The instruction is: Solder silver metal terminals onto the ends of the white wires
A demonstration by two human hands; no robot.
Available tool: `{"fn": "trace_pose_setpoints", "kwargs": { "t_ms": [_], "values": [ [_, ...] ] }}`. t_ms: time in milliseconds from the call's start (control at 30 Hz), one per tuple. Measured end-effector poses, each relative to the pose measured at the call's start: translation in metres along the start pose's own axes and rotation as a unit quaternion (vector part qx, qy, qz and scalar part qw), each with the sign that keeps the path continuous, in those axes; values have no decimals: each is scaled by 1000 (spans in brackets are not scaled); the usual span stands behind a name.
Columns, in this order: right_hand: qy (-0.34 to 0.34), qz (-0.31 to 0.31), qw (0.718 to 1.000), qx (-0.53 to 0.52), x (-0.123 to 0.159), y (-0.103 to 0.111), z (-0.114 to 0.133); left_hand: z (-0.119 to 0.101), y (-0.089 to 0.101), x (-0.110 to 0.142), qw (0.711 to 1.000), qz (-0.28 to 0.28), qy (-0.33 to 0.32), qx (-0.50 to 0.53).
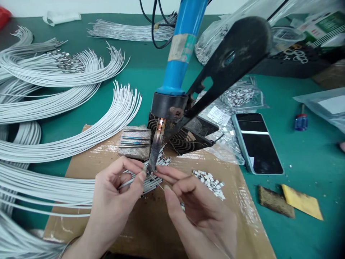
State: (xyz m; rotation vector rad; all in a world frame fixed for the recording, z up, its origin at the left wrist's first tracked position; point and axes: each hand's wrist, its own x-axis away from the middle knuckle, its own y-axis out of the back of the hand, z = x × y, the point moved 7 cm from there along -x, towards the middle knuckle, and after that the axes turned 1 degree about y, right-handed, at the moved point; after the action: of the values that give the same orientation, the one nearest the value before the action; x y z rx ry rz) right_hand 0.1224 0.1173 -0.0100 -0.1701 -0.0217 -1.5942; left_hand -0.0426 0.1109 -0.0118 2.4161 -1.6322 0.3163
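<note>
My left hand [114, 194] pinches the end of a white cable [126, 183] between thumb and fingers, right at the tip of a soldering iron [174, 68]. The iron is blue-handled and points downward, clamped in a black metal holder [229, 54]. With thumb and fingers closed, my right hand [202, 208] holds a thin strand of solder wire [157, 181] that runs to the iron's tip. Its forefinger lies close beside the tip. The exact contact point is small and partly hidden by the fingers. More white cables with dark ends [159, 169] lie behind my hands.
Brown cardboard [145, 230] covers the work spot. Small white parts [208, 183] lie right of my right hand. Bundled white cables [61, 147] fill the left side. A grey pad with metal rods [134, 151], a black fan [183, 140], a phone [258, 144] and sponges [302, 201] stand around.
</note>
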Motion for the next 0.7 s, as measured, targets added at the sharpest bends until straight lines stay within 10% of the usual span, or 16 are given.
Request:
{"fn": "trace_pose_setpoints", "kwargs": {
  "t_ms": [700],
  "values": [
    [12, 7, 1000, 9, -1, 1, 0, -3, 1, 1, 1000, 2, -5, -6]
  ]
}}
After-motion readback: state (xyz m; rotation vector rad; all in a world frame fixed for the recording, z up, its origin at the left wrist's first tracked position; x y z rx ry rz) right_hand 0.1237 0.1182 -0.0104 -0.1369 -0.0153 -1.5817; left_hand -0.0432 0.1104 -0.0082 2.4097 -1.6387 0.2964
